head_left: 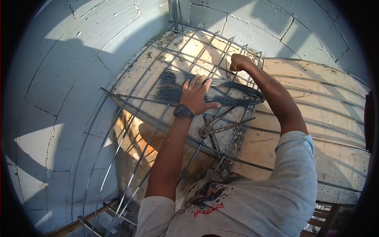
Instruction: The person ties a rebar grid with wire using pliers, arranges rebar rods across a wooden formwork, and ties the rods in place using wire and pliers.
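Observation:
A bundle of dark tie wire [233, 83], folded into a loop at its right end, lies across the rebar grid [197, 58]. My left hand [194, 94], with a black watch at the wrist, rests flat on the bundle with its fingers spread. Beyond the bundle, my right hand [240, 63] is closed in a fist above the grid. A thin dark line shows beside its fingers, but what they hold is hidden. Rusty pincers [206, 130] lie with handles apart on the bars, just below the bundle.
Pale block walls [71, 94] meet in the corner, where upright bars [175, 15] stand. Wooden formwork boards [300, 136] with parallel bars stretch to the right. Long bars [128, 128] curve down over an opening at the left. A wooden ladder-like frame [89, 219] is below.

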Available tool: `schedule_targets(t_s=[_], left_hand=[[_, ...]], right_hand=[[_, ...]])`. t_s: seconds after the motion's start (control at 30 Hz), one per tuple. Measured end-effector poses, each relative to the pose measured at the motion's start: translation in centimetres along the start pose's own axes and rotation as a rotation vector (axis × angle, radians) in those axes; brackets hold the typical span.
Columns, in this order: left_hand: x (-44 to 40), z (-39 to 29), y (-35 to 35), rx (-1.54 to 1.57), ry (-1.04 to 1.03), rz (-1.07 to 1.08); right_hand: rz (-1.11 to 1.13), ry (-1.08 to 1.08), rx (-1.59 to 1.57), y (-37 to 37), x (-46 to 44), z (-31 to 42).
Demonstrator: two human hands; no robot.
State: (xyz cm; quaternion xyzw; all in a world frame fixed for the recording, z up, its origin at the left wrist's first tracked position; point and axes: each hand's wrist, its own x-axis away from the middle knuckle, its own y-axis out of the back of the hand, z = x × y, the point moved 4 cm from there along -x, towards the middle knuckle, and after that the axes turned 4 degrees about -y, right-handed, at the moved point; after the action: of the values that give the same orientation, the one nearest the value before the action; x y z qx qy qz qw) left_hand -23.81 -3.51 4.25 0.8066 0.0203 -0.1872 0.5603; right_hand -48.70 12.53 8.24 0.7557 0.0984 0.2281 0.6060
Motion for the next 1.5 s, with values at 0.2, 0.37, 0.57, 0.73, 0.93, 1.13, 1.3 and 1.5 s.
schedule_targets(t_s=[0.2,0.37,0.57,0.73,0.93,1.13,1.3,1.5], left_hand=[[0.3,0.0,0.0,-0.018,0.013,0.031],[0.4,0.8,-0.3,0.011,-0.005,0.034],[0.9,1.6,0.6,0.016,0.036,-0.004],[0.5,1.8,-0.2,0.011,0.032,0.028],[0.8,1.4,0.7,0.025,0.042,-0.012],[1.0,1.3,0.8,0.022,0.034,-0.029],[1.2,1.3,0.7,0.021,0.035,-0.013],[1.2,1.8,0.4,0.050,0.032,-0.040]], right_hand=[[0.205,-0.107,-0.002,-5.6,-2.4,2.3],[0.232,0.478,0.234,-3.9,-3.4,2.5],[0.433,0.345,-0.263,-3.6,-1.2,-0.1],[0.058,0.369,0.140,2.8,0.1,-0.5],[-0.035,0.215,0.093,8.8,-1.0,-2.9],[0.152,0.140,0.346,-0.9,3.8,3.9],[0.055,0.354,0.308,-4.3,-0.3,2.5],[0.049,0.262,0.283,-0.8,-3.6,-0.8]])
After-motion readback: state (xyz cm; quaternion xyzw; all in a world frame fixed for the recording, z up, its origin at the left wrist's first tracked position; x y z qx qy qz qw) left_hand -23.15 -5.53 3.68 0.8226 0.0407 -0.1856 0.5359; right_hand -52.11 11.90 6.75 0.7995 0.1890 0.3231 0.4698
